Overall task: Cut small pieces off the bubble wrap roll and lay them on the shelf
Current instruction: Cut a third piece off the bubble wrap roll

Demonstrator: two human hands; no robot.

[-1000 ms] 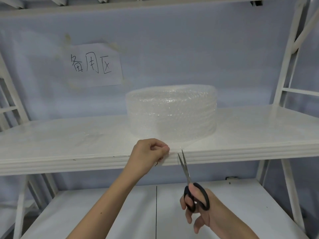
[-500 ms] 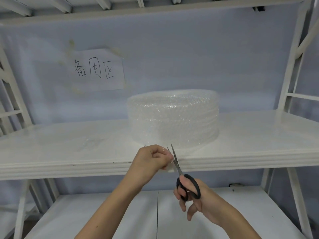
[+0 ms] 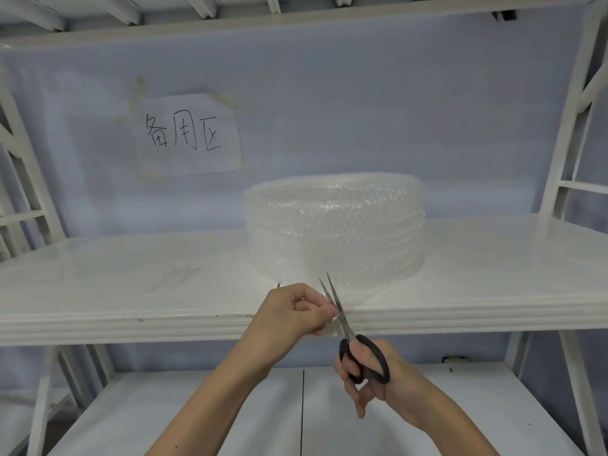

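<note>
A clear bubble wrap roll (image 3: pixel 334 228) stands on the white shelf (image 3: pixel 98 291), near its middle. Its loose end runs forward over the shelf's front edge. My left hand (image 3: pixel 292 312) pinches that loose end at the edge. My right hand (image 3: pixel 365 373) grips black-handled scissors (image 3: pixel 345 327) just right of the left hand. The blades point up and are slightly parted, around the wrap beside my left fingers. A small cut piece of bubble wrap (image 3: pixel 174 274) lies flat on the shelf to the left of the roll.
A paper sign (image 3: pixel 189 133) with handwritten characters is taped to the pale blue back wall. White frame posts (image 3: pixel 566 153) rise at both sides. A lower white shelf (image 3: pixel 197 416) lies under my forearms.
My right hand has carried the scissors up and left, from below the shelf edge to the wrap beside my left fingers. The left hand keeps its pinch.
</note>
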